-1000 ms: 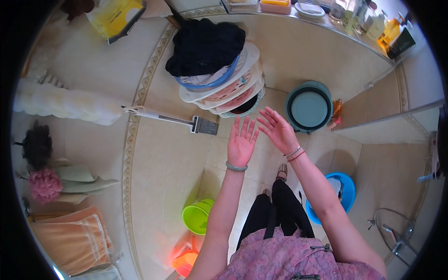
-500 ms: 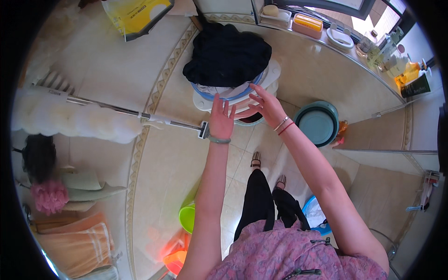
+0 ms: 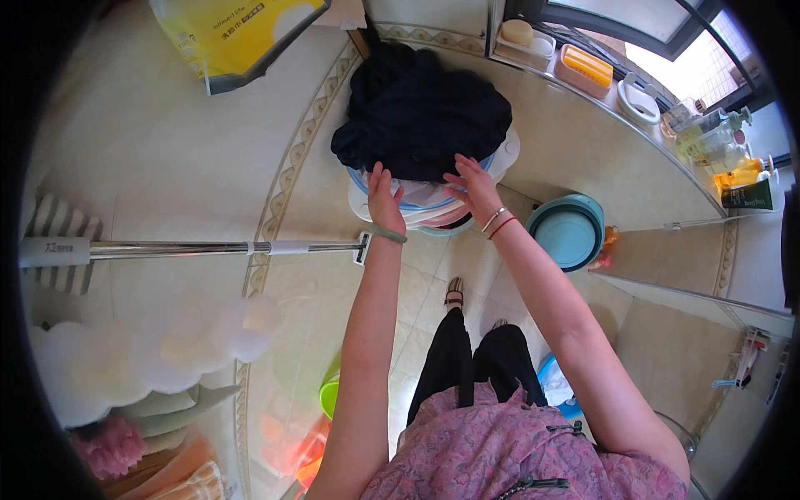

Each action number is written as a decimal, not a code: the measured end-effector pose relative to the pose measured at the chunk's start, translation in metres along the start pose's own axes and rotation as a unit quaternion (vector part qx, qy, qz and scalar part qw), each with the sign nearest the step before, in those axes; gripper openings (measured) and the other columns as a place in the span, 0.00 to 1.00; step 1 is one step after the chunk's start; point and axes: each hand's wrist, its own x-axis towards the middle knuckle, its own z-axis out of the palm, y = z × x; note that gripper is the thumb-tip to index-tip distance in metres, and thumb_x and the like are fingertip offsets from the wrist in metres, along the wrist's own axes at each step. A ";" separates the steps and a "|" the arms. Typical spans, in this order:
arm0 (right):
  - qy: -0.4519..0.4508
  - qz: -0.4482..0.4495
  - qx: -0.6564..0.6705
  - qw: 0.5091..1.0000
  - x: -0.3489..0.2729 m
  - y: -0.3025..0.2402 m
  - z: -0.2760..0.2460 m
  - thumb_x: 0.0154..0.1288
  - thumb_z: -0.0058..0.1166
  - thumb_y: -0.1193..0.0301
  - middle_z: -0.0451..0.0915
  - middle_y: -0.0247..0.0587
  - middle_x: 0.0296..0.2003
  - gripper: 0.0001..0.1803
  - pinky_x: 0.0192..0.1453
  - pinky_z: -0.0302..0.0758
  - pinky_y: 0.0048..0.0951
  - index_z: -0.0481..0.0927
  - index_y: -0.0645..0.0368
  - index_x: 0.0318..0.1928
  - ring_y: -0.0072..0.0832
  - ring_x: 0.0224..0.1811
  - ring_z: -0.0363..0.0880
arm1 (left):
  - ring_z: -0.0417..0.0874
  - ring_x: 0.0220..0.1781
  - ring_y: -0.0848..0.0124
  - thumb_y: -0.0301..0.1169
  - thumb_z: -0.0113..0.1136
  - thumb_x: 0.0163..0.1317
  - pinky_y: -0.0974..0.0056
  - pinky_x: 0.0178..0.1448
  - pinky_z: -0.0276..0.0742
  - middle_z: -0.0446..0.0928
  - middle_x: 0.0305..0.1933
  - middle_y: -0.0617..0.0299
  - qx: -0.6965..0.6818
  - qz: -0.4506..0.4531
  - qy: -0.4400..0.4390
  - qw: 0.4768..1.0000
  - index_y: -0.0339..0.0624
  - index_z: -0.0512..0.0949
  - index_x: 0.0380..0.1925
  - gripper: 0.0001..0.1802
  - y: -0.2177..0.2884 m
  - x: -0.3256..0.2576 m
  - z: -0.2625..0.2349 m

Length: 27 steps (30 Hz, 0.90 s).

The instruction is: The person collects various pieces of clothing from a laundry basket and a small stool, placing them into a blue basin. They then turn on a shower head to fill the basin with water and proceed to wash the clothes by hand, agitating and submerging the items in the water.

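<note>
A heap of dark cloth (image 3: 421, 121) fills a blue-rimmed basin (image 3: 358, 181), with some whitish cloth showing under its near edge. Beneath the basin is a white support with rounded corners (image 3: 508, 152). My left hand (image 3: 386, 202), a green bangle at its wrist, is held up by the basin's near left side, fingers spread. On the near right, my right hand (image 3: 477, 190) has its fingers apart, the fingertips at the lower edge of the dark cloth. Neither hand holds anything. Whether the fingertips touch the cloth, I cannot tell.
Teal basins (image 3: 567, 236) stand to the right on the tiled floor. A silver pole (image 3: 175, 249) and a white fluffy thing (image 3: 150, 350) are at left. Bottles (image 3: 708, 137) line the ledge below the window. A green bucket (image 3: 330, 395) lies near my left forearm.
My view has shifted, and the basin with the dark cloth appears slightly larger. Both hands have moved closer to the cloth's near edge, still spread.
</note>
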 end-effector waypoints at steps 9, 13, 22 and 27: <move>0.014 -0.038 0.106 0.994 -0.001 -0.004 -0.001 0.74 0.47 0.69 0.80 0.38 0.44 0.22 0.47 0.80 0.26 0.69 0.61 0.65 0.26 0.44 0.81 | 0.71 0.61 0.70 0.32 0.60 0.67 0.61 0.64 0.66 0.71 0.64 0.62 0.110 0.113 0.085 0.984 0.44 0.70 0.65 0.27 -0.002 0.027 -0.008; 0.003 -0.097 0.155 0.983 -0.035 -0.029 -0.011 0.71 0.53 0.69 0.79 0.33 0.39 0.19 0.47 0.78 0.26 0.74 0.60 0.59 0.22 0.38 0.79 | 0.74 0.55 0.72 0.28 0.63 0.64 0.67 0.60 0.69 0.72 0.62 0.61 0.137 0.225 0.055 0.963 0.40 0.72 0.63 0.27 0.016 -0.012 0.040; -0.015 -0.125 0.295 0.947 -0.185 -0.088 -0.060 0.72 0.52 0.63 0.80 0.27 0.37 0.12 0.46 0.72 0.26 0.77 0.53 0.49 0.18 0.36 0.75 | 0.75 0.49 0.76 0.20 0.60 0.63 0.72 0.53 0.72 0.73 0.59 0.61 0.013 0.154 -0.182 0.971 0.41 0.70 0.65 0.28 0.050 -0.147 0.150; 0.066 -0.175 0.285 0.940 -0.259 -0.049 -0.147 0.71 0.54 0.61 0.80 0.27 0.35 0.13 0.43 0.75 0.27 0.78 0.53 0.50 0.18 0.31 0.76 | 0.72 0.44 0.80 0.18 0.58 0.62 0.76 0.49 0.71 0.76 0.55 0.67 0.171 0.188 -0.345 0.903 0.44 0.74 0.61 0.26 -0.010 -0.242 0.184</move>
